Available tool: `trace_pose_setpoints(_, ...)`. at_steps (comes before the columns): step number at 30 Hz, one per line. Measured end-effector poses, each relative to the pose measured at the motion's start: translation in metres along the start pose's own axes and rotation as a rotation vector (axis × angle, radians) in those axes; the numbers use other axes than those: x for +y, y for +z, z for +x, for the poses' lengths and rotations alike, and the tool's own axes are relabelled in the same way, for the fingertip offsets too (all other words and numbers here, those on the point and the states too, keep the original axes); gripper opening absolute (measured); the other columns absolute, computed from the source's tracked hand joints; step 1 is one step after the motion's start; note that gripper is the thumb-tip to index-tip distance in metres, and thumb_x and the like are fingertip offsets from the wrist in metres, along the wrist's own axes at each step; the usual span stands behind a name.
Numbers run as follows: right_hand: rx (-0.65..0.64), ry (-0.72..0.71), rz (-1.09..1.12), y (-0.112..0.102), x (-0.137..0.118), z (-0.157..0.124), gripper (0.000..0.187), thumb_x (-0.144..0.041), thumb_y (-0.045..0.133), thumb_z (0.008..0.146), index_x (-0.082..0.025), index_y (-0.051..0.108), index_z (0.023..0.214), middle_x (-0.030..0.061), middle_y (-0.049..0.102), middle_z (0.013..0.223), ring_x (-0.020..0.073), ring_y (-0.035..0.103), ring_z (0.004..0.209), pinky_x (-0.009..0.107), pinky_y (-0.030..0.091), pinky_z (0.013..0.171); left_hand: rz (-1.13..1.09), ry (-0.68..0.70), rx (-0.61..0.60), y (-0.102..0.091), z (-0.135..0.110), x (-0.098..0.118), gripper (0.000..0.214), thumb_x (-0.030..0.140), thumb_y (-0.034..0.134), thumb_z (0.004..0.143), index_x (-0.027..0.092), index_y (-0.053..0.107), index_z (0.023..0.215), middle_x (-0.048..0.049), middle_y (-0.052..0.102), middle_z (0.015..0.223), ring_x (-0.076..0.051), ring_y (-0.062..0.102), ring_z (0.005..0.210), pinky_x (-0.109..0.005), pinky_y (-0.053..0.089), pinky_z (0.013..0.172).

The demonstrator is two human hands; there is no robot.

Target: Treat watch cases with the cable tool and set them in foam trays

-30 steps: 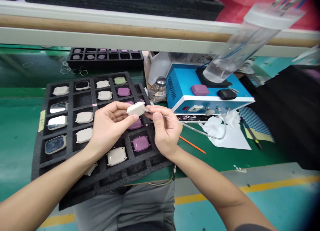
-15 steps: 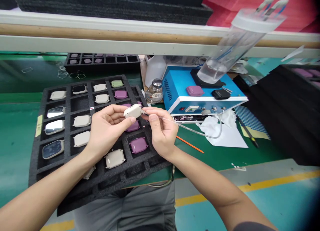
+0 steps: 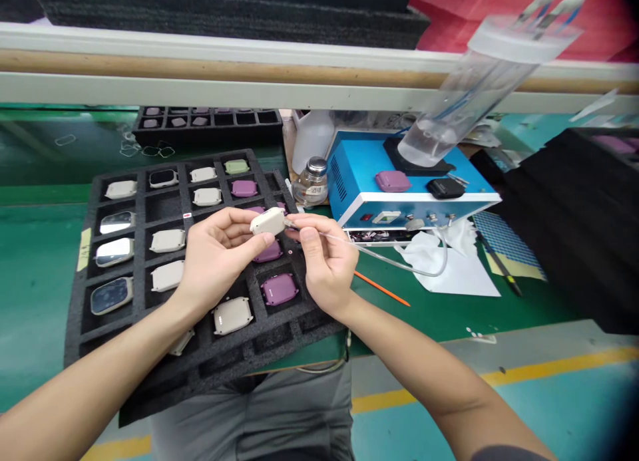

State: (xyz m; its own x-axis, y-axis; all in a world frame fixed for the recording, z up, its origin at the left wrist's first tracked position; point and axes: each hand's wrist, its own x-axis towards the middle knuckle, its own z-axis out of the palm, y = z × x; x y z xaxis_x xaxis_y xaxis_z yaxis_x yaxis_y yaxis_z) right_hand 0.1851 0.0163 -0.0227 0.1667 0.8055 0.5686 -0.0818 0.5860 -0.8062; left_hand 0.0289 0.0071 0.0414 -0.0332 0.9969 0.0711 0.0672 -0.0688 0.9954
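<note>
My left hand [image 3: 214,255] pinches a cream watch case [image 3: 268,221] between thumb and fingers, above a black foam tray [image 3: 164,374]. My right hand [image 3: 324,261] is closed on a thin metal nozzle pressed against the case's right side. A clear tube [image 3: 399,265] runs from the nozzle to a blue box machine [image 3: 359,175]. The tray's pockets hold several cream, purple and glass-faced watch cases, one purple case [image 3: 279,289] lying just under my hands.
A purple case [image 3: 392,180] and a black case [image 3: 445,187] lie on the blue machine beside a clear cylinder [image 3: 449,108]. A small glass bottle [image 3: 310,181], white wipes [image 3: 449,261], an orange stick [image 3: 382,289] and a second foam tray [image 3: 210,120] are nearby.
Both hands and the cream case stay together; only the view has shifted slightly.
</note>
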Motion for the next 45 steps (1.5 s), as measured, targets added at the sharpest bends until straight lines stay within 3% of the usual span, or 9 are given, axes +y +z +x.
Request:
trace_pose_setpoints(27,0.012,0.008,0.006,0.0002,-0.0032,-0.0028,0.015,-0.03,0.06,0.1,-0.024,0.073,0.103,0.007,0.074,0.106,0.0207,0.074,0.103,0.036,0.069,0.083,-0.117,-0.008,-0.023,-0.0006,-0.0005,-0.0042,0.035,0.025,0.093,0.067,0.014,0.073,0.094,-0.0068,0.081,0.096,-0.021,0.078,0.091,-0.028,0.063,0.086)
trace_pose_setpoints(45,-0.007,-0.004,-0.009,-0.0003,-0.0009,0.0005,0.016,-0.031,0.059,0.101,-0.024,0.073,0.103,0.0061,0.075,0.108,0.0192,0.073,0.104,0.034,0.068,0.085,-0.048,-0.034,0.0,-0.0003,-0.0002,-0.0002,0.039,0.029,0.094,0.065,0.016,0.074,0.096,-0.007,0.08,0.093,-0.02,0.075,0.083,-0.029,0.062,0.078)
